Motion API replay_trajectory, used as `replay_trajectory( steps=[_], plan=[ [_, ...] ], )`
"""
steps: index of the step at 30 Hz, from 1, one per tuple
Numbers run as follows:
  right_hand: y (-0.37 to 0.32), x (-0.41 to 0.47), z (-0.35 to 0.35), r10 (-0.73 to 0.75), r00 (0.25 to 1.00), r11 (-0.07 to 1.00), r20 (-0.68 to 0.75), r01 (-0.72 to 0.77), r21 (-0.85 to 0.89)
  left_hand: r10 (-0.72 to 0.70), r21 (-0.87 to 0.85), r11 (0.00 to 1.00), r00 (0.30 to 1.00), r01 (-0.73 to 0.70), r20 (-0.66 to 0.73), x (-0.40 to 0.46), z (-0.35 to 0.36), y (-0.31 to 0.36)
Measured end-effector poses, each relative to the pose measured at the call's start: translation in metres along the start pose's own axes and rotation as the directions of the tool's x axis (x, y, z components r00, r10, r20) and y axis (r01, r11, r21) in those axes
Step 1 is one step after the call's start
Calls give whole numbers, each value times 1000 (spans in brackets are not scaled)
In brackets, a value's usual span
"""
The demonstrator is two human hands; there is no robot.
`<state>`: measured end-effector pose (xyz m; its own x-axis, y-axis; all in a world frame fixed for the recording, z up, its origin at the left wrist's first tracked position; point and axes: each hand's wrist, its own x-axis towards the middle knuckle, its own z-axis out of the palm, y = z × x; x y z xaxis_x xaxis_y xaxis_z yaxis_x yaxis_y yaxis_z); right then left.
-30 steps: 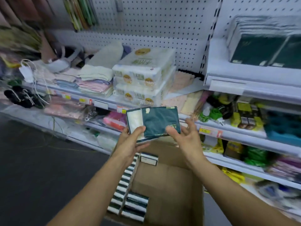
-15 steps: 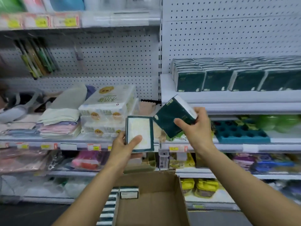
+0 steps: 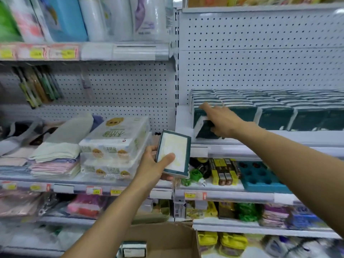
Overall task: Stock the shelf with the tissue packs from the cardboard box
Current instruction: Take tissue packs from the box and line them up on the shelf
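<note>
No print can be read on the tissue pack (image 3: 173,153) gripped upright by the left hand (image 3: 155,165) — long axis vertical; above-right, a second pack (image 3: 203,127) is held tilted by the right hand (image 3: 222,121) — at the shelf (image 3: 279,135) edge.

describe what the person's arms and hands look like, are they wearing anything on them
Both arms are bare along all that shows; no sleeve reaches into view. The left hand and right hand wear no gloves, and no ring, watch or bracelet is visible on either wrist or on the fingers. The fingernails look short and unpainted, though the picture is slightly blurred.
</note>
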<state>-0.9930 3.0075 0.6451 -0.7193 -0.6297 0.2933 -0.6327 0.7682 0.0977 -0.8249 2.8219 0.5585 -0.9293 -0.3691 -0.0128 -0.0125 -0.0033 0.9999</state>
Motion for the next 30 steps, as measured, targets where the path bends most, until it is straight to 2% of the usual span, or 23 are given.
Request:
replay_trajectory(
  steps=[2, 5, 12, 18, 20, 21, 22, 23, 24, 25, 26, 27, 28, 30],
  plan=[
    [10, 12, 10, -8, 999, 998, 42, 5, 69, 3, -6, 1000, 1000, -3, -6, 6, 6, 2],
    [29, 22, 24, -5, 999, 982, -46, 14, 188, 2, -6, 1000, 1000, -2, -23, 12, 10, 4],
    [50, 32, 42, -163, 955, 976, -247, 193, 104, 18, 62, 998, 999, -17, -26, 32, 13, 14],
    [54, 35, 51, -134, 952, 989, -273, 147, 25, 19, 59, 998, 1000, -19, -4, 47, 19, 22],
    [51, 29, 52, -158, 922, 986, -353, 169, -2, 80, 132, 988, 997, -77, -18, 47, 22, 23],
    [47, 23, 51, -148, 894, 984, -422, 174, 24, 162, 226, 963, 986, -148, -43, 46, 24, 23],
    [40, 15, 46, -107, 883, 977, -456, 180, 119, 284, 359, 902, 956, -241, -71, 46, 26, 22],
    [31, 7, 40, -15, 908, 945, -418, 150, 291, 422, 501, 800, 903, -329, -82, 45, 27, 22],
    [21, -1, 34, 94, 954, 858, -286, 68, 510, 558, 612, 675, 828, -412, -58, 44, 27, 21],
    [11, -8, 27, 162, 982, 694, -101, -41, 719, 667, 683, 547, 745, -484, -6, 44, 28, 20],
    [3, -14, 22, 175, 982, 495, 76, -154, 855, 746, 731, 422, 663, -536, 55, 45, 28, 19],
    [-2, -18, 19, 155, 965, 324, 209, -250, 913, 802, 770, 303, 586, -562, 112, 45, 28, 18],
    [-4, -20, 18, 129, 949, 214, 288, -310, 926, 839, 800, 196, 519, -567, 162, 45, 29, 18],
    [-7, -27, 19, 94, 944, 112, 316, -325, 939, 880, 822, 35, 407, -568, 244, 44, 31, 18]
  ],
)
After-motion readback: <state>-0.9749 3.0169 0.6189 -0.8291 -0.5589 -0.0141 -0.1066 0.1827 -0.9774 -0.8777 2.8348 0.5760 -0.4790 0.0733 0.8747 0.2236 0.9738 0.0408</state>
